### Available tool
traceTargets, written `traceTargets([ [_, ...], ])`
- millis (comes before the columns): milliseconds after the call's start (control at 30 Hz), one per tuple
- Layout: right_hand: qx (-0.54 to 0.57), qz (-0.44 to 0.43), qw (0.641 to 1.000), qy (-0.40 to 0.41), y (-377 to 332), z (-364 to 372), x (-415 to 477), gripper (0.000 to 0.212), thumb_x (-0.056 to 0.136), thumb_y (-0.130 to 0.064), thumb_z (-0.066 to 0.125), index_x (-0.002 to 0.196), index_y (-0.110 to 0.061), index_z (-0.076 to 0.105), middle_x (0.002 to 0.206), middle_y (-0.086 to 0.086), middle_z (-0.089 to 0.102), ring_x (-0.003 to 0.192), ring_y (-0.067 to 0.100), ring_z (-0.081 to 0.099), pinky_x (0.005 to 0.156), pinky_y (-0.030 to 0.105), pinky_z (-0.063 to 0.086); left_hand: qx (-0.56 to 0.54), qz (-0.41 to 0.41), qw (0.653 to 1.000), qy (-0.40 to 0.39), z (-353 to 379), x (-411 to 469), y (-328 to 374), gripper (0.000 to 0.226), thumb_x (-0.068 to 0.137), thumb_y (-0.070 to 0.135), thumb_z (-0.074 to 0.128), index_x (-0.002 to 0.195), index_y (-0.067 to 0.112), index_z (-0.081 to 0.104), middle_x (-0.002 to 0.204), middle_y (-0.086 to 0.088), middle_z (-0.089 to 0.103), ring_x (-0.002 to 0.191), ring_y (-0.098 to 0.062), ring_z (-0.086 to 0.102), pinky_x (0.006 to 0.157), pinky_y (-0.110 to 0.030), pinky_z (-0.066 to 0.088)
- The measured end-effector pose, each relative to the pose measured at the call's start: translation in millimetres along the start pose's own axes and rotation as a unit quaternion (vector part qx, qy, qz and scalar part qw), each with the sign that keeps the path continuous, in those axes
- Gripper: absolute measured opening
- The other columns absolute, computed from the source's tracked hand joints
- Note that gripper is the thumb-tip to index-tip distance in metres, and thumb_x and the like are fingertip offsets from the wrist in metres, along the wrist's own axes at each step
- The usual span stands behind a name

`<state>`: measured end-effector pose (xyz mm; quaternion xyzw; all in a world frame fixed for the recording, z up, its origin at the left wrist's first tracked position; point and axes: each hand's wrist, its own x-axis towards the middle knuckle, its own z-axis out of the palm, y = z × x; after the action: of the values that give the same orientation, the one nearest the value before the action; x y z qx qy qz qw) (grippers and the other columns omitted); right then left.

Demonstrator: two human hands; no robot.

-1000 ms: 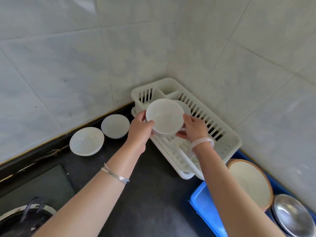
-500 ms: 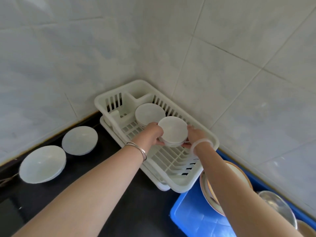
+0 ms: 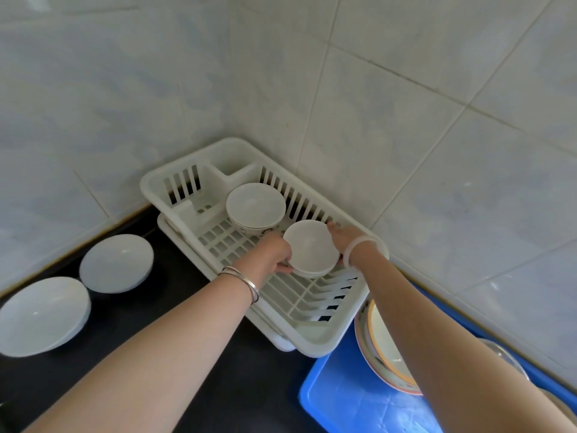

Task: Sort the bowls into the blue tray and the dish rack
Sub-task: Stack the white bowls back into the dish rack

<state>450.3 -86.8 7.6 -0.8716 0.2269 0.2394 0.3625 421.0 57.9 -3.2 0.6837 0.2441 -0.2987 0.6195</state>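
A small white bowl (image 3: 310,248) sits low inside the white dish rack (image 3: 324,337), held from both sides. My left hand (image 3: 271,254) grips its left rim and my right hand (image 3: 345,237) its right rim. Behind it in the rack rests a larger white bowl (image 3: 255,205) with a patterned band. Two white bowls lie on the dark counter to the left, one (image 3: 116,262) nearer the rack and one (image 3: 40,315) at the frame's left edge. The blue tray (image 3: 352,398) at the lower right holds an orange-rimmed bowl (image 3: 379,348), partly hidden by my right arm.
The rack stands in a corner of grey tiled walls (image 3: 406,120) on a black counter (image 3: 193,385). A steel bowl's rim (image 3: 512,359) shows beyond my right forearm in the tray.
Both hands carried the small bowl from above the rack's front down into the rack, beside the larger bowl. The view shifted right, so the counter bowls slid left.
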Motion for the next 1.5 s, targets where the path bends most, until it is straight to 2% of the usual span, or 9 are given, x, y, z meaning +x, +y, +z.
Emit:
traceTargets([
  [133, -0.142, -0.034, 0.989, 0.006, 1.3, -1.3, -4.6, 0.038, 0.097, -0.042, 0.035, 0.093, -0.009, 0.054, 0.065, 0.005, 0.051, 0.054, 0.018, 0.047, 0.045, 0.027, 0.031, 0.016, -0.001, 1.000, -0.006, 0.3, -2.8, -1.3, 0.048, 0.087, -0.016, 0.042, 0.132, 0.000, 0.044, 0.138, -0.021, 0.044, 0.118, -0.038, 0.053, 0.084, -0.039, 0.054],
  [567, -0.221, -0.114, 0.965, 0.078, 17.1, 0.8, -17.9, 0.033, 0.096, -0.030, 0.036, 0.113, -0.009, 0.056, 0.088, 0.006, 0.055, 0.077, 0.023, 0.051, 0.069, 0.030, 0.037, -0.002, 0.037, 0.999, 0.015, 1.1, -6.2, -8.1, 0.041, 0.088, -0.010, 0.045, 0.129, -0.003, 0.047, 0.134, -0.023, 0.048, 0.122, -0.035, 0.049, 0.093, -0.039, 0.049],
  [800, -0.155, -0.174, 0.970, 0.075, 12.8, 0.1, -50.5, 0.040, 0.098, -0.030, 0.036, 0.136, -0.022, 0.043, 0.130, 0.008, 0.056, 0.111, 0.027, 0.055, 0.089, 0.032, 0.041, 0.045, 0.099, 0.993, 0.046, -14.9, -26.2, -10.1, 0.018, 0.091, 0.003, 0.044, 0.093, 0.004, 0.061, 0.077, -0.010, 0.052, 0.070, -0.021, 0.050, 0.078, -0.033, 0.050],
  [867, -0.111, -0.203, 0.971, 0.061, 5.0, 5.6, -65.9, 0.036, 0.097, -0.028, 0.037, 0.131, -0.022, 0.048, 0.127, 0.008, 0.058, 0.107, 0.027, 0.056, 0.084, 0.031, 0.041, 0.058, 0.124, 0.990, 0.043, -26.7, -40.0, -13.2, 0.026, 0.092, 0.010, 0.046, 0.114, 0.007, 0.059, 0.086, -0.011, 0.060, 0.077, -0.024, 0.058, 0.070, -0.030, 0.050],
  [933, -0.066, -0.230, 0.970, 0.036, -4.8, 16.7, -84.8, 0.033, 0.096, -0.027, 0.038, 0.125, -0.021, 0.054, 0.120, 0.006, 0.064, 0.103, 0.026, 0.061, 0.085, 0.031, 0.045, 0.069, 0.157, 0.983, 0.059, -41.5, -52.3, -19.6, 0.038, 0.092, 0.016, 0.048, 0.130, 0.012, 0.052, 0.103, -0.010, 0.064, 0.093, -0.025, 0.061, 0.081, -0.030, 0.051],
  [1000, -0.027, -0.257, 0.966, 0.015, -15.3, 32.9, -105.8, 0.032, 0.096, -0.029, 0.039, 0.119, -0.020, 0.058, 0.106, 0.005, 0.070, 0.093, 0.026, 0.065, 0.088, 0.038, 0.050, 0.048, 0.184, 0.978, 0.086, -59.8, -64.9, -29.9, 0.038, 0.092, 0.020, 0.050, 0.130, 0.016, 0.052, 0.114, -0.005, 0.062, 0.102, -0.019, 0.060, 0.095, -0.036, 0.049],
  [1100, 0.010, -0.288, 0.957, -0.023, -29.2, 66.0, -133.0, 0.028, 0.095, -0.030, 0.041, 0.110, -0.019, 0.062, 0.090, -0.003, 0.069, 0.087, 0.021, 0.066, 0.086, 0.038, 0.052, -0.027, 0.202, 0.973, 0.108, -91.7, -85.5, -56.3, 0.033, 0.090, 0.019, 0.056, 0.122, 0.021, 0.058, 0.114, 0.002, 0.063, 0.099, -0.008, 0.060, 0.087, -0.026, 0.049],
  [1233, 0.024, -0.290, 0.953, -0.081, -36.8, 121.5, -151.5, 0.026, 0.095, -0.029, 0.041, 0.107, -0.022, 0.063, 0.084, -0.010, 0.067, 0.083, 0.015, 0.066, 0.077, 0.028, 0.051, -0.036, 0.213, 0.953, 0.213, -135.0, -111.3, -109.0, 0.028, 0.091, 0.019, 0.054, 0.118, 0.022, 0.061, 0.109, 0.003, 0.065, 0.100, -0.011, 0.061, 0.088, -0.028, 0.050],
  [1500, -0.031, -0.225, 0.964, -0.141, -48.8, 234.7, -147.2, 0.024, 0.094, -0.032, 0.040, 0.106, -0.022, 0.058, 0.099, 0.005, 0.067, 0.086, 0.023, 0.066, 0.080, 0.040, 0.056, -0.022, 0.141, 0.873, 0.467, -188.3, -124.4, -198.6, 0.031, 0.093, 0.014, 0.050, 0.123, 0.011, 0.059, 0.127, -0.009, 0.061, 0.118, -0.025, 0.055, 0.098, -0.033, 0.041],
])
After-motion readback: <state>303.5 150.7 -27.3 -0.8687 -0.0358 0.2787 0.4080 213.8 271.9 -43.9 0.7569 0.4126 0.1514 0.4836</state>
